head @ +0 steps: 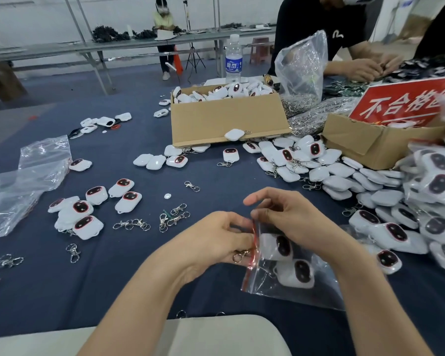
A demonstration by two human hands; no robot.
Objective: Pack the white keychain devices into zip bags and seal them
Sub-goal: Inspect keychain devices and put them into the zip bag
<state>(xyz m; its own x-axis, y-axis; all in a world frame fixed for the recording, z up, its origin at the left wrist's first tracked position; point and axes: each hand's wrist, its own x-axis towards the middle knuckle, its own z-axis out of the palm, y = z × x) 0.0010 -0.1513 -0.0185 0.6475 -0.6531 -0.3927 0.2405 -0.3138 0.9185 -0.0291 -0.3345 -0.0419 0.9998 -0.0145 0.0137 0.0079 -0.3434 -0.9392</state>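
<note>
- Head view: the left hand (226,235) pinches the red-striped mouth of a clear plastic zip bag (301,296).
- The right hand (288,217) pinches the same mouth from the other side.
- Two white rounded keychain devices with dark oval faces (297,274) sit inside the bag, over a dark blue tablecloth (211,176).

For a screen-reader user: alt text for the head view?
The left hand and right hand pinch the red mouth of a zip bag holding two white keychain devices, over a blue table strewn with loose devices, metal clips and cardboard boxes.
</note>
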